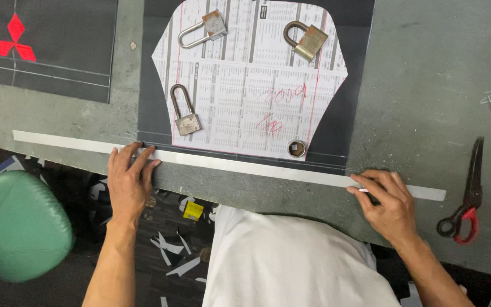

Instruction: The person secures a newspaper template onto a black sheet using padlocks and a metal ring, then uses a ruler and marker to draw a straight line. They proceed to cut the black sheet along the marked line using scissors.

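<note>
A long metal ruler lies across the grey table, along the near edge of a dark sheet. My left hand presses the ruler down with spread fingertips at the sheet's left corner. My right hand rests on the ruler near its right end and pinches a small white marker, probably chalk. A printed paper pattern lies on the dark sheet, weighted by three padlocks and a small round metal piece.
Scissors with red and black handles lie at the right on the table. Another dark sheet with a red emblem sits at the far left. A green stool and paper scraps are on the floor below.
</note>
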